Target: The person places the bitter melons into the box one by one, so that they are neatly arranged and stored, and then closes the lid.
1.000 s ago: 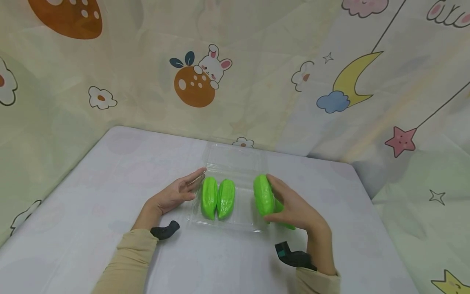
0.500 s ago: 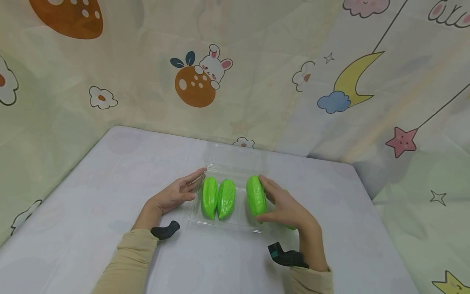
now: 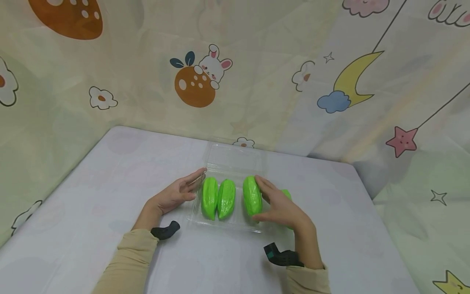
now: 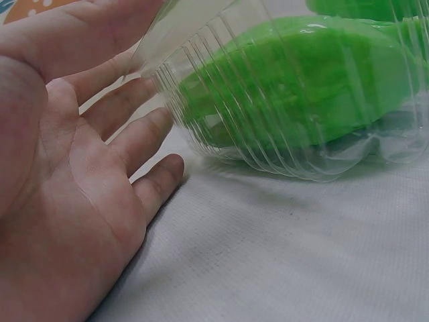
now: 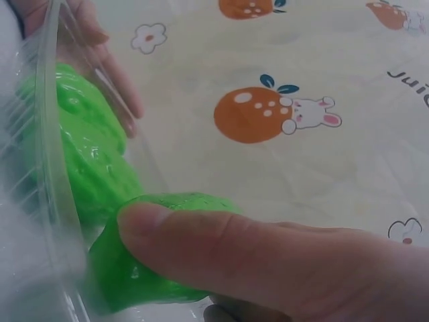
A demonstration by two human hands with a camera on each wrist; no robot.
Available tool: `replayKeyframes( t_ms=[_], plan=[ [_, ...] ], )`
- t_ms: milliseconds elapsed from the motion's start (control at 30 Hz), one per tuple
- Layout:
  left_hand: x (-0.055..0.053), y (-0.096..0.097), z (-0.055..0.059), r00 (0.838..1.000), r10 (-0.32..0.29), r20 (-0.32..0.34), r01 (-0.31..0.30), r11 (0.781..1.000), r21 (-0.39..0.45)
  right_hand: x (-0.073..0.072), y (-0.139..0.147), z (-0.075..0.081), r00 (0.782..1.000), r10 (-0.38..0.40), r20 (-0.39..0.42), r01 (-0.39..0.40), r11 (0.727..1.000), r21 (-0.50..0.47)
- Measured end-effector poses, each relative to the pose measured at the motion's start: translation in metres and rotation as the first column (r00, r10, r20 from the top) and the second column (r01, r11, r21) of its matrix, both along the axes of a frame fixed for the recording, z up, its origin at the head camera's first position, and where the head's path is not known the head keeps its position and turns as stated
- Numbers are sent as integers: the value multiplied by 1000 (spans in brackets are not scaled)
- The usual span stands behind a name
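Note:
Two glossy green ribbed gourds [image 3: 209, 198] lie side by side in the left half of a clear plastic clamshell box [image 3: 235, 226]. My right hand [image 3: 280, 206] holds another such green gourd [image 3: 252, 196] over the right half of the box, thumb at the near end and fingers at the far end. In the right wrist view, the thumb presses on this held gourd [image 5: 167, 282]. My left hand [image 3: 174, 194] is beside the box's left wall, fingers extended. In the left wrist view its fingertips are at the ribbed wall [image 4: 221, 100]; contact is hard to tell.
One more green gourd [image 3: 287, 194] is right of the box, mostly hidden behind my right hand. The box's clear lid [image 3: 235, 157] lies folded back toward the patterned cloth wall [image 3: 257, 81]. A white cloth covers the table [image 3: 205, 261].
My right hand has carried its gourd left, from the right edge of the box to over its right half. The left hand and the two gourds in the box have stayed put.

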State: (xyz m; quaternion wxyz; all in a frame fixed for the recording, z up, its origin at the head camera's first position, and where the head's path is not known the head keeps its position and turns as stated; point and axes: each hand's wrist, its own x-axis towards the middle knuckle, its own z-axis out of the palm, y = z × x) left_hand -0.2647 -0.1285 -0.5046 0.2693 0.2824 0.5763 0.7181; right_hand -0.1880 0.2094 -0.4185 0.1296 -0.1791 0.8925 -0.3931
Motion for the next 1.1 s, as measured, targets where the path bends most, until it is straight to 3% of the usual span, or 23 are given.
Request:
replayKeyframes(
  t_ms=[467, 1100],
  plan=[
    [-1, 1, 0, 1000, 3, -8, -3, 1000, -3, -5, -7, -4, 996, 41, -77, -36, 997, 64],
    [-1, 0, -3, 1000, 7, -19, -8, 1000, -11, -4, -19, -9, 993, 17, -119, 6, 982, 190]
  ],
)
